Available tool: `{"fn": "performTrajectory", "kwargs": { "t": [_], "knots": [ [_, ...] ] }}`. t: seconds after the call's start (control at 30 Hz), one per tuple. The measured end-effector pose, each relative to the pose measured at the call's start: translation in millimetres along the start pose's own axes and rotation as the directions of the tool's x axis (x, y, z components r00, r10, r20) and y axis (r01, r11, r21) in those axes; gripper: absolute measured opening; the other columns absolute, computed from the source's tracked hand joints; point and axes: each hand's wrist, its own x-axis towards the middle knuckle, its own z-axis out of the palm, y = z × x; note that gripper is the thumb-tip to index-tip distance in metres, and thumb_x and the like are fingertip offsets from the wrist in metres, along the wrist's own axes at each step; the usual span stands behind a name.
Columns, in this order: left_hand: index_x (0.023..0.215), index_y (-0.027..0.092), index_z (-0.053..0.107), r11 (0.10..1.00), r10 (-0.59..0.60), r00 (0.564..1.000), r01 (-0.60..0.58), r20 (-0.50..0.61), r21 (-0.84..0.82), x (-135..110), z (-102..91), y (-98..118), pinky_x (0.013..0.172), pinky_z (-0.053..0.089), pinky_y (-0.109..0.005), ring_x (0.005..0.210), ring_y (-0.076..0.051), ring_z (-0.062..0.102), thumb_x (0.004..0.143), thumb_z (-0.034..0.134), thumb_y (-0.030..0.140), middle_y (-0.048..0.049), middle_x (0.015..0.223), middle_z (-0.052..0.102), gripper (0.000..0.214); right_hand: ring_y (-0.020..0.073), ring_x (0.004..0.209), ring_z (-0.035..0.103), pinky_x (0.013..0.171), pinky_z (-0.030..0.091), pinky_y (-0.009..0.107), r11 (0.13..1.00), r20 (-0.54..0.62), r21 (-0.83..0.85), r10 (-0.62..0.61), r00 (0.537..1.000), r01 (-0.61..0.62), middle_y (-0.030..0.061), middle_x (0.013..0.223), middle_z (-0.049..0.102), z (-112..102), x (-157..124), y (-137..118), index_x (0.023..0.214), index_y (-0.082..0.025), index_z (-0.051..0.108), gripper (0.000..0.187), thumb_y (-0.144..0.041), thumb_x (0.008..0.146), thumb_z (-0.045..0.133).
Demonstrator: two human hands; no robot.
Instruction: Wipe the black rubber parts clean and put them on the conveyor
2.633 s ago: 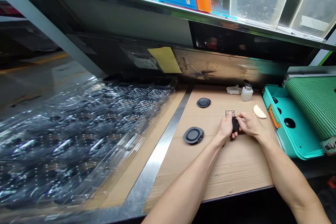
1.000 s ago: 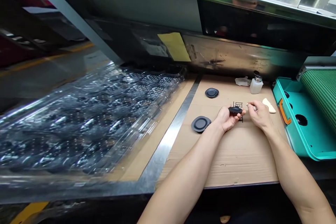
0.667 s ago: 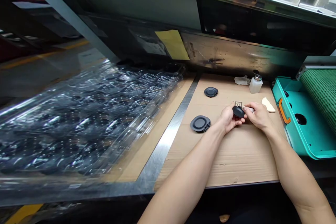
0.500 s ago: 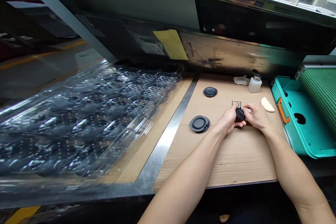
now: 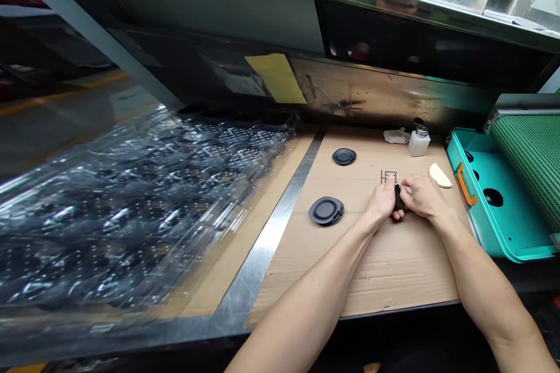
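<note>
Head view: disc (image 5: 398,203) between left hand (image 5: 381,200), right hand (image 5: 422,198)

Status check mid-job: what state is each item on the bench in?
Left hand: gripping black part, held on edge.
Right hand: pinching pale piece against it.
Disc stack: flat on cardboard, untouched.
Single disc: flat, apart.
White bottle: upright, capped.

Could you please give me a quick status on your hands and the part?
Left hand shut on black disc, edge-on over cardboard. Right hand pinches small pale piece against it. Nothing in the way; disc stack lies apart.
</note>
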Motion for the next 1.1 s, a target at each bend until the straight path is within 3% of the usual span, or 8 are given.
{"fn": "performTrajectory", "kwargs": {
  "t": [0.2, 0.33, 0.47, 0.6, 0.73, 0.83, 0.97, 1.1],
  "knots": [
    [0.060, 0.012, 0.064, 1.000, 0.024, 0.999, -0.025, 0.024, 0.019, -6, 1.3, 2, 0.032, 0.037, -0.021, 0.032, -0.014, 0.054, 0.103, 0.029, 0.060, -0.0108, 0.049, 0.064, 0.073, 0.0180, 0.079, 0.065, 0.073, 0.042, 0.026, 0.993, -0.029, 0.112, -0.026, 0.999, 0.029, 0.0056, 0.090, 0.075, -5, -1, 2, 0.094, -0.020, 0.074, 0.020, -0.022, 0.092, 0.054],
    [0.065, 0.011, 0.066, 1.000, 0.002, 0.998, -0.001, 0.064, -0.015, -6, 2.3, 2, 0.031, 0.034, -0.020, 0.031, -0.012, 0.052, 0.102, 0.034, 0.061, -0.0112, 0.054, 0.066, 0.070, 0.0164, 0.068, 0.064, 0.066, 0.041, 0.025, 0.978, 0.050, 0.207, 0.012, 0.999, -0.023, 0.0004, 0.069, 0.072, -8, -3, 6, 0.085, -0.022, 0.075, 0.021, -0.018, 0.088, 0.055],
    [0.080, 0.009, 0.065, 0.953, -0.135, 0.990, 0.140, 0.038, -0.268, 0, -6.4, 12, 0.033, 0.039, -0.020, 0.036, -0.013, 0.055, 0.105, 0.029, 0.050, -0.0114, 0.059, 0.067, 0.060, 0.0152, 0.064, 0.062, 0.063, 0.039, 0.026, 0.969, 0.071, 0.227, 0.078, 0.994, -0.093, -0.0011, 0.067, 0.072, -11, -5, 12, 0.080, -0.023, 0.076, 0.019, -0.020, 0.086, 0.057],
    [0.095, 0.005, 0.062, 0.749, -0.301, 0.941, 0.333, 0.153, -0.573, 4, -25.3, 29, 0.035, 0.040, -0.016, 0.040, -0.010, 0.053, 0.107, 0.017, 0.040, -0.0122, 0.065, 0.065, 0.058, 0.0161, 0.067, 0.058, 0.067, 0.040, 0.028, 0.978, 0.004, 0.163, 0.131, 0.991, -0.130, 0.0034, 0.068, 0.068, -13, -6, 23, 0.064, -0.021, 0.070, 0.041, -0.038, 0.096, 0.053],
    [0.102, 0.004, 0.062, 0.667, -0.332, 0.919, 0.387, 0.211, -0.637, 3, -34.3, 34, 0.035, 0.040, -0.016, 0.042, -0.010, 0.052, 0.106, 0.022, 0.042, -0.0124, 0.068, 0.065, 0.055, 0.0296, 0.105, 0.058, 0.091, 0.043, 0.041, 0.940, -0.255, 0.005, 0.332, 0.908, -0.342, 0.0145, 0.111, 0.070, -9, -6, 39, 0.098, -0.021, 0.078, 0.032, -0.045, 0.096, 0.056],
    [0.102, 0.006, 0.062, 0.664, -0.311, 0.922, 0.384, 0.230, -0.642, 3, -33.9, 32, 0.034, 0.039, -0.017, 0.043, -0.011, 0.052, 0.106, 0.022, 0.044, -0.0119, 0.069, 0.065, 0.056, 0.0359, 0.109, 0.058, 0.091, 0.043, 0.047, 0.888, -0.171, -0.076, 0.436, 0.883, -0.453, 0.0196, 0.120, 0.066, -5, -6, 49, 0.116, -0.021, 0.073, 0.030, -0.034, 0.091, 0.062],
    [0.101, 0.007, 0.063, 0.685, -0.255, 0.943, 0.331, 0.213, -0.649, 5, -30.6, 26, 0.039, 0.043, -0.020, 0.048, -0.013, 0.056, 0.106, 0.023, 0.047, -0.0151, 0.075, 0.068, 0.057, 0.0299, 0.105, 0.064, 0.093, 0.047, 0.041, 0.925, -0.191, 0.093, 0.379, 0.906, -0.368, 0.0165, 0.111, 0.070, 1, -2, 47, 0.118, -0.019, 0.071, 0.031, -0.030, 0.094, 0.056],
    [0.103, 0.011, 0.063, 0.664, -0.135, 0.980, 0.199, 0.146, -0.721, 9, -24.1, 19, 0.063, 0.058, -0.029, 0.073, -0.019, 0.070, 0.106, 0.032, 0.039, -0.0177, 0.096, 0.073, 0.042, 0.0264, 0.108, 0.064, 0.095, 0.050, 0.037, 0.908, -0.242, 0.348, 0.327, 0.914, -0.233, 0.0134, 0.119, 0.069, 14, 0, 7, 0.127, -0.018, 0.066, 0.042, -0.036, 0.090, 0.062]
  ]
}}
